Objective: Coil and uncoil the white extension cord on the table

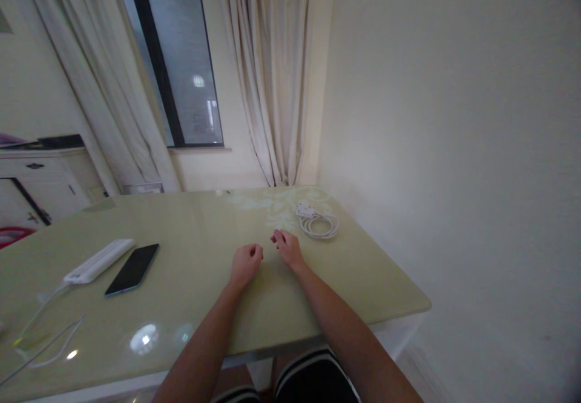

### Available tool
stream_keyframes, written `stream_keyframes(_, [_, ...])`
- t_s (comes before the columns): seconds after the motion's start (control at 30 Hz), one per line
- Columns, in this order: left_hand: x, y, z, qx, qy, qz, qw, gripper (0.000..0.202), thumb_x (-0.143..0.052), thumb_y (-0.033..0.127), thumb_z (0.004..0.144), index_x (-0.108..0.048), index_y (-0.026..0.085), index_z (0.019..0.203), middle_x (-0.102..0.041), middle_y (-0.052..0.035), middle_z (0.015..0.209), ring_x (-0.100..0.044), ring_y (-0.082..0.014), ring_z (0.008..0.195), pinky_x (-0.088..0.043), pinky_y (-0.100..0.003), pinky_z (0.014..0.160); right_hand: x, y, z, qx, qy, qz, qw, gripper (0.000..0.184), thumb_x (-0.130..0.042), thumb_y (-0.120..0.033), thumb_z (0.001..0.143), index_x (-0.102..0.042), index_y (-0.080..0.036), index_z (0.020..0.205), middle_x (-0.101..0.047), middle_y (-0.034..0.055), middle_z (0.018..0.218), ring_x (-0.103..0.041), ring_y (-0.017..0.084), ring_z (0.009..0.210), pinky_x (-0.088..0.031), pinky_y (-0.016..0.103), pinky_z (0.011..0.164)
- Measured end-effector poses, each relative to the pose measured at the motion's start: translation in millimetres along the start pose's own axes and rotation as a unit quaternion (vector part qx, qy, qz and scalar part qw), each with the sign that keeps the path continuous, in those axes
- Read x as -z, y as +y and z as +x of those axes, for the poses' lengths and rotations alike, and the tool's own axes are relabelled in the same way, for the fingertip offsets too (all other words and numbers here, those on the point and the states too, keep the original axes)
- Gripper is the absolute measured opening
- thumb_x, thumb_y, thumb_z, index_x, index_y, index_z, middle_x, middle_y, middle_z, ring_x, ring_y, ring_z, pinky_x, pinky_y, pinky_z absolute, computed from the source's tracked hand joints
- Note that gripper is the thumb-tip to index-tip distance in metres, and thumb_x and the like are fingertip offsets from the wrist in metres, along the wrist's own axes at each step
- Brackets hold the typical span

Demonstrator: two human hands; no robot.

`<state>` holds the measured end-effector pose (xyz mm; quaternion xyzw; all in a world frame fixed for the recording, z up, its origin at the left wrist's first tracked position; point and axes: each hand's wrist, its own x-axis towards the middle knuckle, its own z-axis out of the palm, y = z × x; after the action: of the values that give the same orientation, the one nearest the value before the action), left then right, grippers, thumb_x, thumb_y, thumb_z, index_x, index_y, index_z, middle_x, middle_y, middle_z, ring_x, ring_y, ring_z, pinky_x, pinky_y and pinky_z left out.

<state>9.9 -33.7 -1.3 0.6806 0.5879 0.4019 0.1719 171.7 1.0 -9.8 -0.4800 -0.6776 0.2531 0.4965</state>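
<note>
Both my hands rest on the pale green glass-topped table [345, 276]. My left hand [246, 263] lies with its fingers curled in, and nothing shows in them. Just to its right, my right hand [287, 246] also has its fingers curled loosely and holds nothing I can see. A coiled white cable with a white charger [316, 221] lies a short way beyond my right hand, apart from it. A black phone [132, 268] lies flat to the left of my left hand, well out of touch.
A white power strip [98, 260] lies beside the phone, its white cords [43, 336] trailing to the table's left front edge. Curtains [272, 76] and a window stand behind the table. A plain wall is at the right, a white cabinet [40, 179] at the far left.
</note>
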Motion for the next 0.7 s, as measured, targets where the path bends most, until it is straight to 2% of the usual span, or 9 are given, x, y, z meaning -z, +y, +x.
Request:
stream_keyframes(0.1, [1.5, -0.5, 0.5, 0.005, -0.007, -0.002, 1.0, 0.039, -0.039, 0.037, 0.083, -0.062, 0.019, 0.057, -0.06, -0.0042, 0.057, -0.053, -0.0171, 0.057, -0.033, -0.028, 0.06, -3.2, 1.4, 0.2, -0.017, -0.013, 0.0, 1.0, 0.055, -0.037, -0.054, 0.104, -0.069, -0.016, 0.08, -0.07, 0.0037, 0.079, -0.061, 0.012, 0.067, -0.042, 0.021, 0.068])
stream_keyframes(0.2, [3.2, 0.8, 0.4, 0.008, -0.006, -0.004, 1.0, 0.038, -0.04, 0.037, 0.083, -0.065, 0.018, 0.06, -0.063, -0.0049, 0.058, -0.056, -0.0179, 0.059, -0.035, -0.028, 0.061, -6.3, -1.3, -1.8, -0.004, -0.032, -0.018, 0.999, 0.053, -0.038, -0.05, 0.105, -0.07, -0.016, 0.08, -0.071, 0.0035, 0.078, -0.062, 0.012, 0.07, -0.042, 0.021, 0.07])
stream_keyframes(0.33, [4.4, 1.6, 0.0, 0.033, -0.013, -0.018, 0.999, 0.039, -0.039, 0.037, 0.084, -0.067, 0.018, 0.064, -0.062, -0.0043, 0.054, -0.058, -0.0183, 0.056, -0.038, -0.028, 0.061, 5.5, -3.5, 3.4, 0.005, -0.017, -0.127, 0.992, 0.049, -0.038, -0.044, 0.106, -0.071, -0.016, 0.085, -0.072, 0.0064, 0.086, -0.064, 0.015, 0.082, -0.042, 0.023, 0.078])
stream_keyframes(0.4, [4.0, 0.2, 0.2, 0.033, -0.012, -0.022, 0.999, 0.039, -0.039, 0.037, 0.085, -0.066, 0.018, 0.064, -0.062, -0.0045, 0.053, -0.059, -0.0184, 0.055, -0.038, -0.028, 0.06, 22.3, 0.1, 9.2, 0.004, 0.014, -0.227, 0.974, 0.039, -0.044, -0.04, 0.104, -0.073, -0.016, 0.095, -0.072, 0.0095, 0.099, -0.063, 0.019, 0.096, -0.042, 0.027, 0.088])
stream_keyframes(0.47, [3.4, -1.7, 0.6, 0.036, -0.01, -0.021, 0.999, 0.039, -0.039, 0.037, 0.085, -0.066, 0.018, 0.064, -0.063, -0.0046, 0.054, -0.059, -0.0184, 0.055, -0.038, -0.028, 0.06, 43.3, 7.2, 13.9, -0.023, 0.063, -0.322, 0.944, 0.03, -0.051, -0.036, 0.1, -0.072, -0.017, 0.111, -0.069, 0.013, 0.117, -0.059, 0.024, 0.112, -0.039, 0.032, 0.098])
stream_keyframes(0.57, [3.3, -3.6, 1.2, 0.048, -0.013, -0.022, 0.999, 0.039, -0.039, 0.036, 0.086, -0.066, 0.017, 0.065, -0.064, -0.0048, 0.055, -0.059, -0.0181, 0.054, -0.038, -0.028, 0.059, 69.5, 19.8, 15.5, -0.122, 0.115, -0.401, 0.901, 0.04, -0.056, -0.038, 0.096, -0.065, -0.015, 0.128, -0.062, 0.018, 0.131, -0.052, 0.03, 0.125, -0.035, 0.039, 0.105])
stream_keyframes(0.63, [3.9, -4.2, 1.5, 0.047, -0.013, -0.028, 0.998, 0.038, -0.04, 0.035, 0.085, -0.066, 0.017, 0.065, -0.065, -0.0053, 0.056, -0.059, -0.0179, 0.055, -0.038, -0.028, 0.059, 77.2, 25.7, 13.4, -0.175, 0.105, -0.419, 0.885, 0.044, -0.057, -0.042, 0.096, -0.065, -0.012, 0.127, -0.062, 0.0212, 0.131, -0.052, 0.033, 0.126, -0.033, 0.043, 0.106])
stream_keyframes(0.7, [4.4, -4.6, 1.6, 0.047, -0.01, -0.036, 0.998, 0.038, -0.04, 0.035, 0.085, -0.066, 0.017, 0.064, -0.065, -0.0056, 0.057, -0.06, -0.0178, 0.056, -0.039, -0.027, 0.059, 77.5, 28.4, 10.5, -0.191, 0.082, -0.433, 0.877, 0.043, -0.057, -0.044, 0.095, -0.068, -0.011, 0.121, -0.063, 0.0226, 0.128, -0.054, 0.033, 0.124, -0.031, 0.046, 0.108])
